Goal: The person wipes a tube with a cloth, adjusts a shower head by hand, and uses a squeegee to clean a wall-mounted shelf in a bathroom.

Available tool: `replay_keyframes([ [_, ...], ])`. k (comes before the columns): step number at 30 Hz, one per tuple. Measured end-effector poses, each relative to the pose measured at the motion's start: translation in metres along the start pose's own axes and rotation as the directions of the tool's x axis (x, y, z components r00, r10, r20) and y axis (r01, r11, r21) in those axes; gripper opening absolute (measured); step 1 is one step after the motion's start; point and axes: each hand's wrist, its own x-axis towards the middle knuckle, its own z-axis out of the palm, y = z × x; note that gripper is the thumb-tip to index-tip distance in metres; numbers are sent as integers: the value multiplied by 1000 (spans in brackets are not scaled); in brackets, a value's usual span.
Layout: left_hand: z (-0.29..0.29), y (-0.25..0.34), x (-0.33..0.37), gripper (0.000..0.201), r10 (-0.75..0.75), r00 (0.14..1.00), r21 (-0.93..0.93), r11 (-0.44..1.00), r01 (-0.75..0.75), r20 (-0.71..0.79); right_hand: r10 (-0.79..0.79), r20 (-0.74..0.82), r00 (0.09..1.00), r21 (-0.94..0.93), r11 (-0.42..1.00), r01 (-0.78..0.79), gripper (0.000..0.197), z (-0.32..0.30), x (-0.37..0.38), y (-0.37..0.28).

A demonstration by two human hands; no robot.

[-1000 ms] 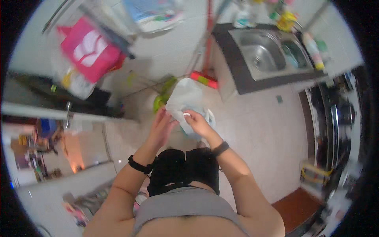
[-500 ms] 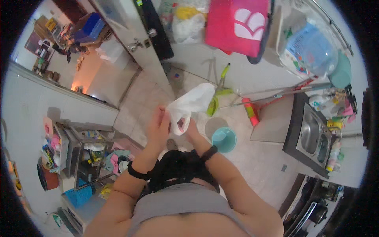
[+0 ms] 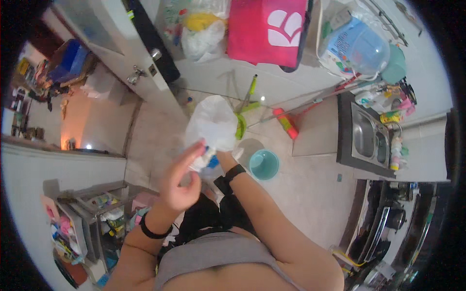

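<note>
A white plastic bag is held up in front of me, spread out and puffed. My right hand reaches into or behind the bag, which hides its fingers. Left of it, my left hand is raised with fingers stretched and thumb apart, the fingertips close to the bag's lower edge. Between the two hands shows something blue and white, too blurred to name. Black bands circle both wrists.
On the floor to the right stands a teal bucket. A green dustpan and a pink-red cylinder lie ahead. A sink is at right, a cluttered rack at left, an open door at far left.
The bag has shifted left and opened out wider. My left hand has come nearer, its fingers now stretched apart from the thumb. My right hand has slipped out of sight at the bag.
</note>
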Motion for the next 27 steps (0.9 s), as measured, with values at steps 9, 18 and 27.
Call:
replay_keyframes([
  [9,-16,-3,23,7,102,991,664,736,-132,84,117,99,988,-188,977,-97,38,-87,-42,28],
  [18,118,17,27,30,-197,971,-350,907,233,136,190,682,706,-107,981,-160,42,-227,-93,30],
  [27,244,44,15,29,-345,938,-294,895,335,17,482,14,876,114,870,-481,29,-558,-188,172],
])
